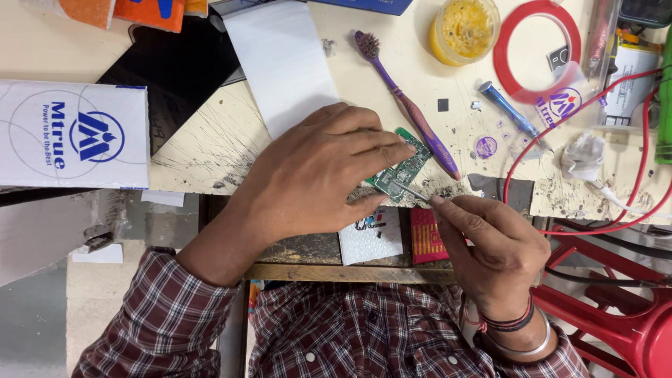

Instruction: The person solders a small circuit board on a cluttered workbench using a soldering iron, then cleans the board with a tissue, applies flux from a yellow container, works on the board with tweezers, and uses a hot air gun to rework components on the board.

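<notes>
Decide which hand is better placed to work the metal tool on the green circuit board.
Probably the right hand: it already pinches the thin metal tool, whose tip touches the circuit board. The left hand lies over the board, pinning it down.

Purple toothbrush (413, 112); yellow paste jar (463, 29)
</notes>
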`<state>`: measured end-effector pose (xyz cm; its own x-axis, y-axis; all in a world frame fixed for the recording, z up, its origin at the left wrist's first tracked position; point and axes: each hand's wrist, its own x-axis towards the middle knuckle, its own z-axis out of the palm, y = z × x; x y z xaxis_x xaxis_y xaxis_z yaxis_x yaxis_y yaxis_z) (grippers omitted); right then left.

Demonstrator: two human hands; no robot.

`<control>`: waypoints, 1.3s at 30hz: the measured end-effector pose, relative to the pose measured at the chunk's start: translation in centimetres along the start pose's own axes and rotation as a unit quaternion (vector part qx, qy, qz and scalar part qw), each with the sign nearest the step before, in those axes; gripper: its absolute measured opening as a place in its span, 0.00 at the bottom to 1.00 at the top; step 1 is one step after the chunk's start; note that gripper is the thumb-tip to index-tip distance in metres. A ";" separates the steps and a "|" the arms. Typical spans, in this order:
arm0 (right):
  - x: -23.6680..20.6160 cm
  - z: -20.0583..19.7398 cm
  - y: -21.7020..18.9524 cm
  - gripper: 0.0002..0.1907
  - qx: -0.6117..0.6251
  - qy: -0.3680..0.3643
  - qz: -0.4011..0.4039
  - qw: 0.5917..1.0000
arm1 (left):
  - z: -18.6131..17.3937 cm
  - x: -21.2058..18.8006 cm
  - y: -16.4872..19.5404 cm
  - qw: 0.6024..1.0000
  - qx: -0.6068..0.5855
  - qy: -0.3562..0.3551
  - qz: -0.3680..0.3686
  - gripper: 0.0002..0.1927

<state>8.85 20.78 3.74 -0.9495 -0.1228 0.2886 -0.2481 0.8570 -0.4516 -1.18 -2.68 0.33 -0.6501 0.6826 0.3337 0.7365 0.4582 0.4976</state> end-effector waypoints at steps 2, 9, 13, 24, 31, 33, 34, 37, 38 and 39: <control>0.3 0.1 0.1 0.14 -0.007 -0.004 -0.011 1.000 | -0.2 0.1 -0.1 1.000 0.001 0.006 0.005 0.30; 0.4 0.9 0.6 0.11 0.001 -0.002 -0.025 1.000 | -0.5 0.2 -0.3 0.999 -0.038 -0.007 -0.013 0.29; 0.4 1.2 0.9 0.11 0.012 0.003 -0.009 1.000 | -0.3 0.4 -0.6 0.999 -0.031 -0.008 -0.009 0.30; 0.7 0.7 -0.1 0.12 0.020 -0.053 0.048 0.997 | -0.3 0.3 -0.9 0.999 -0.039 -0.012 -0.003 0.30; 0.9 0.8 -0.1 0.11 0.007 -0.069 0.093 0.993 | -0.3 0.4 -1.0 0.999 -0.039 -0.007 0.001 0.29; 0.9 0.8 0.0 0.11 0.002 -0.075 0.099 0.992 | -0.3 0.4 -1.0 0.999 -0.039 -0.007 0.002 0.29; 0.9 0.8 0.0 0.11 -0.007 -0.076 0.096 0.992 | -0.3 0.5 -1.0 0.999 -0.037 -0.006 0.003 0.29; 0.9 0.8 0.0 0.12 -0.017 -0.071 0.087 0.994 | -0.3 0.5 -1.0 0.999 -0.039 -0.013 0.001 0.29; 0.9 0.8 0.0 0.12 -0.011 -0.062 0.083 0.995 | -0.3 0.5 -1.1 0.999 -0.040 -0.017 0.000 0.29; 0.8 0.8 0.0 0.13 -0.005 -0.053 0.080 0.995 | -0.3 0.4 -1.0 0.999 -0.042 -0.015 -0.001 0.29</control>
<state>7.93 20.24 3.28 -0.9918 -0.0359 0.1227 -0.0905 0.8751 -0.4754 -2.25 -3.04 0.20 -0.6450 0.6990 0.3090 0.7157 0.4107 0.5649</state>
